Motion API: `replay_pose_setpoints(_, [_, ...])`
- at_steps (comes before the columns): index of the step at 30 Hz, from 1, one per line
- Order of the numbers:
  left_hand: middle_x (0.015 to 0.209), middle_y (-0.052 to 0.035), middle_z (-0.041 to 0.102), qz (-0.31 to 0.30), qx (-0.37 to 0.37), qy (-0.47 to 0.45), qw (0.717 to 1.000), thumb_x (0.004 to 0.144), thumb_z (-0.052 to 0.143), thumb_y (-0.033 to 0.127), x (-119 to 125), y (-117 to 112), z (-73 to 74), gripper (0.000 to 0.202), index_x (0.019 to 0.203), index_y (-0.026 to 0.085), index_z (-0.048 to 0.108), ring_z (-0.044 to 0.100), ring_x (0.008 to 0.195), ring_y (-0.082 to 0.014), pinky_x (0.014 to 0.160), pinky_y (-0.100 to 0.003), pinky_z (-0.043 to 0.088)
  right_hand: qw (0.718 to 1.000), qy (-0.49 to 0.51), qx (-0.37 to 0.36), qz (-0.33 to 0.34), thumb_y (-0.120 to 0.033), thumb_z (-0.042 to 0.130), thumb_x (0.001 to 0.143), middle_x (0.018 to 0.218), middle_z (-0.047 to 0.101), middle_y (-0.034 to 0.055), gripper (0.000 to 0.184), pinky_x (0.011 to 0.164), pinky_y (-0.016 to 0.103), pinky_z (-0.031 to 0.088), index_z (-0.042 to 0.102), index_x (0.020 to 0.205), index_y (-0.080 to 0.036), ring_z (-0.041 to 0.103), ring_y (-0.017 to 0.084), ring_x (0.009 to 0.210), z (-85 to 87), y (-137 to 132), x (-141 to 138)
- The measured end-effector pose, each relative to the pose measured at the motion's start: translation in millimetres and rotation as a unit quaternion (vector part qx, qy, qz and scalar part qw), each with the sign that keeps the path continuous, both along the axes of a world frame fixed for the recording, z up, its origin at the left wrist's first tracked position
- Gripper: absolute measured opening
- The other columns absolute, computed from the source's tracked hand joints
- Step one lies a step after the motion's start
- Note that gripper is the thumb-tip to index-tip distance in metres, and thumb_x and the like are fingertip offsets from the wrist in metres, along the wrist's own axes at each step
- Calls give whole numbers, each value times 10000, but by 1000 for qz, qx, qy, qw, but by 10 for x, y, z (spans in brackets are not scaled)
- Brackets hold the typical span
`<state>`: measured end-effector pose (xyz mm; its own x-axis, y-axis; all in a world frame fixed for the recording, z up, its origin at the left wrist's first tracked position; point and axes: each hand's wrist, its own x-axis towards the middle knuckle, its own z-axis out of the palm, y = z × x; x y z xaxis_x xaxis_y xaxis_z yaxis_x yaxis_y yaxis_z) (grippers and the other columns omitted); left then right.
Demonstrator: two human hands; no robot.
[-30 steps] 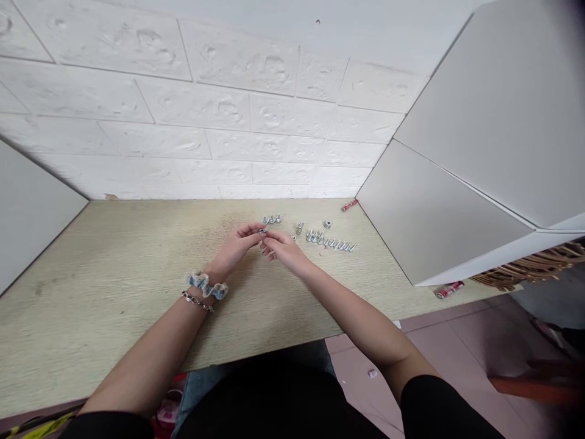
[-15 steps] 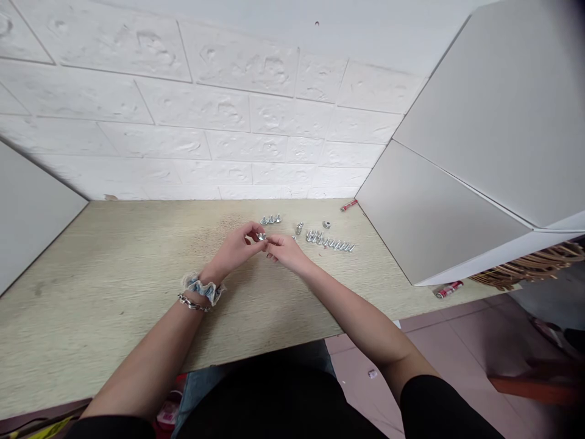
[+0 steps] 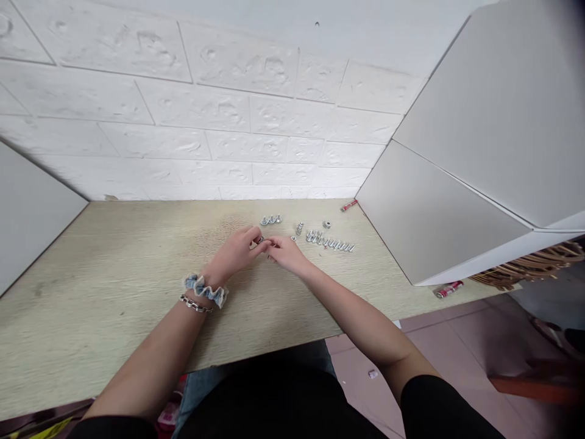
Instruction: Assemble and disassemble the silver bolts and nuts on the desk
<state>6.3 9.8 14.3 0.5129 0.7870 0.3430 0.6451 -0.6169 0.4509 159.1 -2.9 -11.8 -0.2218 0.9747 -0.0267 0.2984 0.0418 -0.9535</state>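
Note:
My left hand [image 3: 241, 249] is closed in a pinch, its thumb and fingers round a small silver bolt [image 3: 261, 240] that they mostly cover. Against it, fingertips touching, my right hand [image 3: 284, 251] is also pinched; what it holds is hidden. Just beyond the hands, three bolts with washers [image 3: 271, 220] stand upright in a short row. To the right of my fingers lie a single nut [image 3: 293, 238], a small group of nuts [image 3: 299, 228], a little pile of washers [image 3: 326, 224] and a line of several bolts [image 3: 333, 244].
The pale wooden tabletop [image 3: 114, 286] meets a white brick-patterned wall [image 3: 228, 146]. A white panel [image 3: 439, 207] borders it on the right. One red tube-like item [image 3: 348, 205] lies in the back corner, another red item [image 3: 449, 289] near the front edge.
My left hand has rolled over and its fingers have closed further round the bolt, which shows less now. My right hand has shifted only slightly.

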Motion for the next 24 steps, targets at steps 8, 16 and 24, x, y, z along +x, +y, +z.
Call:
replay_pose_setpoints(8, [582, 17, 397, 4, 7, 7, 1000, 847, 427, 383, 6, -7, -5, 353, 576, 191, 306, 383, 555, -122, 533, -260, 277, 999, -41, 16, 3, -310, 479, 781, 677, 586, -14, 208, 564, 222, 398, 621, 775, -158, 506, 102, 615, 3, -17, -16])
replay_pose_setpoints(16, [522, 35, 377, 21, -59, -65, 996, 821, 451, 408, 32, -1, -27, 385, 529, 179, 350, 362, 521, -103, 521, -249, 270, 987, -44, 154, 23, -229, 519, 773, 1181, 557, 59, 337, 869, 310, 425, 593, 1101, -210, 480, 173, 1106, -7, -28, -50])
replay_pose_setpoints(24, [490, 47, 319, 93, -118, -121, 981, 784, 470, 457, 23, 19, -4, 412, 514, 180, 327, 328, 501, -97, 494, -241, 240, 990, -49, 127, 42, -224, 537, 759, 1304, 482, 54, 405, 948, 359, 381, 586, 1161, -243, 404, 205, 1220, 70, -44, 15])
